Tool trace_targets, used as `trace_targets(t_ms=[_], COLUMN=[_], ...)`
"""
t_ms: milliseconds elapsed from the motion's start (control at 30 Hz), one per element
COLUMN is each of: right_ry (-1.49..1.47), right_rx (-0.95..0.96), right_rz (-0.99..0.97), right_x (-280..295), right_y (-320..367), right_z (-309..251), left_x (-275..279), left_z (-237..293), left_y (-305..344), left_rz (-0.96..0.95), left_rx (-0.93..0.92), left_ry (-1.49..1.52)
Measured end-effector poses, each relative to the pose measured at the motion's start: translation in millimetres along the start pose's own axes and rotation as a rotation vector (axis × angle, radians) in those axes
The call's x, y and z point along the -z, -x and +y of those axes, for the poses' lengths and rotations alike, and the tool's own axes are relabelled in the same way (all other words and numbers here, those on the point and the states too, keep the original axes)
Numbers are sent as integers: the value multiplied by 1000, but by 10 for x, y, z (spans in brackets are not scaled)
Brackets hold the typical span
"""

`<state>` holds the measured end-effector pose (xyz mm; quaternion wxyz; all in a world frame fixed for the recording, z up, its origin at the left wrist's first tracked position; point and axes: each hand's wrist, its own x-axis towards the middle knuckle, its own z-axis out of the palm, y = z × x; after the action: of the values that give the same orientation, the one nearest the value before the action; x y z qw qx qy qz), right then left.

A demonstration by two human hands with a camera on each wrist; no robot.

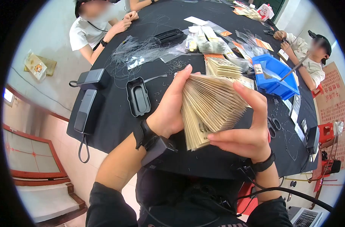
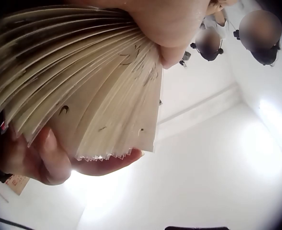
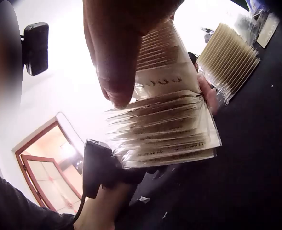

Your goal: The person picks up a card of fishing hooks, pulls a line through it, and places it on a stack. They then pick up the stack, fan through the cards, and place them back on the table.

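A thick fanned stack of fishhook packets, flat clear sleeves with tan cards, is held above the table in front of me. My left hand grips its left side, thumb along the upper edge. With thumb and fingers, my right hand spans the right side of the fan; the thumb tip touches the packet faces. Small dark hooks show through the sleeves in the left wrist view, where the packets spread apart. In the right wrist view, a gap in the stack exposes one packet's row of hooks.
Beyond my hands stands another packet stack, beside a blue bin. A black tray, black cases and tangled clear line lie to the left. Scissors lie at right. Other people sit around the table.
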<state>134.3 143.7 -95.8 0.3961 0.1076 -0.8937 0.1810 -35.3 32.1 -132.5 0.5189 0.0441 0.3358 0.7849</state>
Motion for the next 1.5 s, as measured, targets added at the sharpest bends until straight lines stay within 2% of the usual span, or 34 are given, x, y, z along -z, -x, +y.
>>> trace_targets(t_ms=[200, 400, 633, 800, 933, 1233, 1500], right_ry=[3, -17, -47, -11, 12, -56, -17], right_rx=[-3, -21, 73, -24, -22, 49, -60], right_rz=[-10, 17, 63, 1, -15, 86, -36], right_x=[-3, -30, -106, -61, -21, -147, -41], right_y=[6, 48, 93, 47, 26, 97, 17], right_z=[-12, 40, 111, 20, -24, 104, -26], left_x=[15, 14, 1, 40, 6, -14, 17], left_z=[18, 16, 32, 34, 29, 52, 34], left_y=[7, 2, 30, -7, 16, 39, 8], left_rz=[-68, -21, -73, -183, -169, -208, -186], left_rx=[6, 4, -11, 11, 28, 10, 12], left_ry=[39, 31, 42, 15, 23, 25, 25])
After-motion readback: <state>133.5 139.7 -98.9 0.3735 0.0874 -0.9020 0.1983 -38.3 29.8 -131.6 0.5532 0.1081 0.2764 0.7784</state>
